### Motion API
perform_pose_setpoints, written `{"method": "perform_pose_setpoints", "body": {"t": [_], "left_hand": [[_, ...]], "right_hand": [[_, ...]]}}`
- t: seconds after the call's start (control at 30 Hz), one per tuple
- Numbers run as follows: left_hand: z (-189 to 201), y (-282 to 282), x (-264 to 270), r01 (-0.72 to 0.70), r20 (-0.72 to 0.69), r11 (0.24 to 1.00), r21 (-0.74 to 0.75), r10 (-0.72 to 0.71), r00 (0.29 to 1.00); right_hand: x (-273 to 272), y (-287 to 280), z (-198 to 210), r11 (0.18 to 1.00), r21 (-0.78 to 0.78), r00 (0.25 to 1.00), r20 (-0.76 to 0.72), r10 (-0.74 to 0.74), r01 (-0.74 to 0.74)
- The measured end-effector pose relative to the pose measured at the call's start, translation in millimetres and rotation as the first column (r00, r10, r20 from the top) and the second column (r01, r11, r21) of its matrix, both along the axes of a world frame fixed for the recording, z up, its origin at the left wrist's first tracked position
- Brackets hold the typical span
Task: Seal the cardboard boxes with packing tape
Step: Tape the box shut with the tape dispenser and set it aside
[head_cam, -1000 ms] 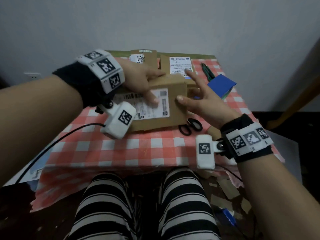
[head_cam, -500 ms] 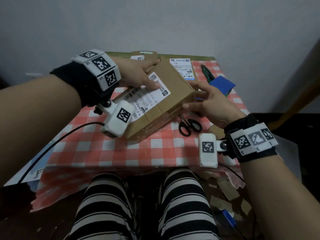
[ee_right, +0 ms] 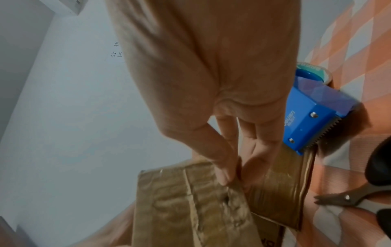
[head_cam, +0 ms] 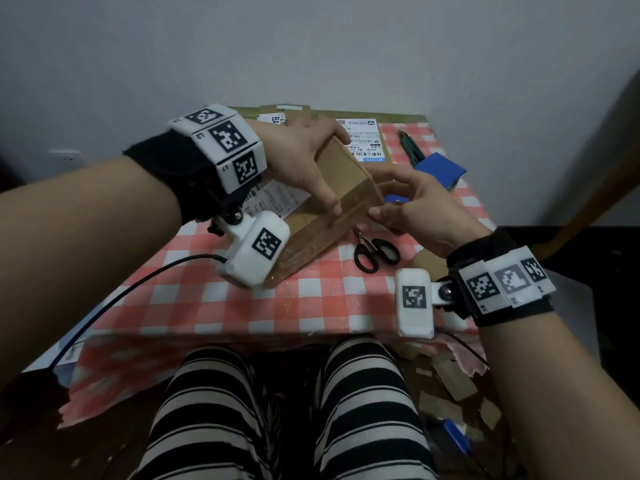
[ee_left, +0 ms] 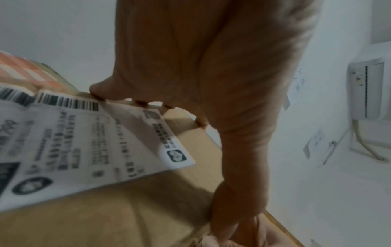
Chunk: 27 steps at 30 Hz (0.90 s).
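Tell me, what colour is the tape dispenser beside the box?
The tape dispenser is bright blue; the right wrist view shows it best.

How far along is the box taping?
Done: nothing clearly; old tape shows on the box. In hand: left hand and right hand hold it tipped on edge. Left: tape dispenser and scissors lie untouched; two boxes wait behind.

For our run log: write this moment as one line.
left hand: grips cardboard box | right hand: holds box | box: tilted | tape dispenser: idle

Black wristbands (head_cam: 166,161), white marker blocks (black square codes), striped trousers (head_cam: 363,410).
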State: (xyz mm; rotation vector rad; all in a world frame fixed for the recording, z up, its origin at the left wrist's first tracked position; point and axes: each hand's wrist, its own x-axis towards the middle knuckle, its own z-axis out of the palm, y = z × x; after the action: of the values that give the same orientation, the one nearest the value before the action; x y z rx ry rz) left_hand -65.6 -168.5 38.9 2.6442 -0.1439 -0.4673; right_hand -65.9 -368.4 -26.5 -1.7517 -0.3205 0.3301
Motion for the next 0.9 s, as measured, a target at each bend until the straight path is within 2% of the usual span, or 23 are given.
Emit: {"method": "perform_pose_setpoints", "body": {"t": [0.2,0.37,0.47,0.6,0.67,0.8,0.9], "left_hand": [[0.7,1.7,-0.1,0.005,-0.041,0.999,-0.033,-0.006,0.999],[8.7,5.4,-0.3,0.033,-0.145,0.997,-0.071,-0.043,0.989],[12.6,6.3,-1.1,0.018,-0.165,0.990,-0.143,-0.042,0.985],[12.4,1.5,-2.7,0.065,-0.138,0.980,-0.187,-0.091,0.986],[10.3,-1.0,-3.2,0.086,-0.129,0.985,-0.149,-0.105,0.986],[3.9,-8.9,-6.7,0.159,-0.031,0.986,0.043,-0.157,0.987],[-3.2,-13.4,-8.6,0.175,0.025,0.981,0.084,-0.178,0.984]], "right_hand": [[-2.4,-2.6,5.7,0.999,-0.030,0.999,-0.034,0.029,-0.030],[-3.9,-4.3,5.7,0.995,-0.021,0.990,-0.101,0.094,-0.097],[-6.0,-3.9,7.8,0.996,-0.016,0.987,-0.134,0.083,-0.086],[-8.5,-3.2,9.5,0.999,-0.021,0.986,-0.161,0.041,-0.045],[-10.1,-3.4,10.8,0.999,-0.030,0.985,-0.170,0.032,-0.038],[-10.2,-5.1,10.2,1.000,0.010,0.977,-0.211,0.028,-0.027],[-10.7,-6.7,8.3,0.999,-0.011,0.977,-0.209,0.030,-0.033]]}}
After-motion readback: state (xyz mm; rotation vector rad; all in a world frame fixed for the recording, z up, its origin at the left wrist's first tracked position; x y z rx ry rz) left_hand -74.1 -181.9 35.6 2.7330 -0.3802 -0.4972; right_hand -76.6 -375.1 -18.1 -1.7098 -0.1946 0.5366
